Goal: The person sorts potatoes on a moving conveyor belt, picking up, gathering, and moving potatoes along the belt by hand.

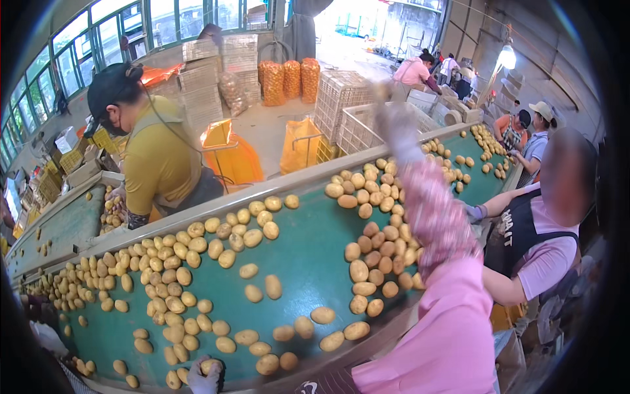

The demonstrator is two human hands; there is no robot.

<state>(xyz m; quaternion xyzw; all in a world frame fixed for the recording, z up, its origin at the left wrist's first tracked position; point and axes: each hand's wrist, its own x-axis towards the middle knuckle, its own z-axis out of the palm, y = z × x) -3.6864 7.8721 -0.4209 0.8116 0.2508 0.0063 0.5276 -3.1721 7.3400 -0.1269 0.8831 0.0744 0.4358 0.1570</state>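
Observation:
Yellow potatoes [273, 286] lie scattered and in groups across a green conveyor belt [315, 251]. At the belt's near edge, low in the head view, my left hand [204, 377] in a pale glove is closed around a potato [210, 366]. My right hand [393, 115], gloved and blurred by motion, is raised at the end of my outstretched arm, over the belt's far rim. A blurred tan shape shows at its fingertips; whether it is a held potato cannot be told. A patterned oversleeve covers that forearm, hiding some potatoes behind it.
A co-worker in a dark apron [512, 231] stands close on my right; another in a yellow top [160, 147] works beyond the belt's metal rim [236, 199]. Past it are orange bags [299, 143] and stacked plastic crates [342, 101]. Another person's gloved hand [48, 339] is at far left.

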